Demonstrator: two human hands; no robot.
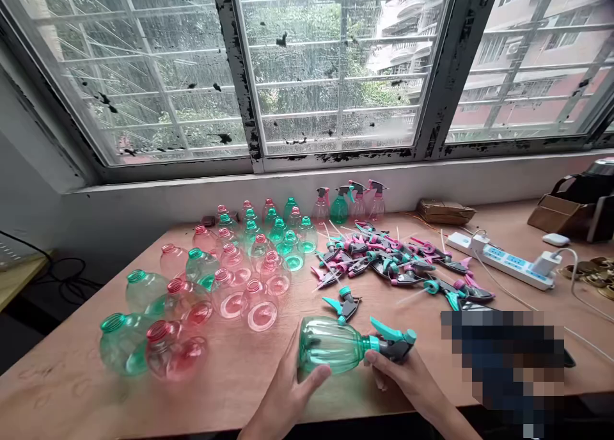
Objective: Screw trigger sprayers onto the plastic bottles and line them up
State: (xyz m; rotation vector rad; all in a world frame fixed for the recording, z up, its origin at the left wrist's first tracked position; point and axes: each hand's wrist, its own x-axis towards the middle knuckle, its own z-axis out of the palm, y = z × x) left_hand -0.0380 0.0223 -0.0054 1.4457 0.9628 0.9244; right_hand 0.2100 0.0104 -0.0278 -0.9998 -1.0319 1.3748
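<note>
My left hand (288,389) wraps around the base of a clear green spray bottle (330,345) lying on its side near the table's front edge. My right hand (405,376) is closed on the bottle's neck, where a teal and grey trigger sprayer head (393,341) sits on the bottle. One loose teal sprayer head (344,303) lies just behind the bottle.
Several empty pink and green bottles (225,274) stand at the left and middle of the wooden table (71,376). A heap of pink and teal sprayer heads (393,261) lies at the right. Assembled bottles (350,203) line the wall. A white power strip (503,259) lies at the far right.
</note>
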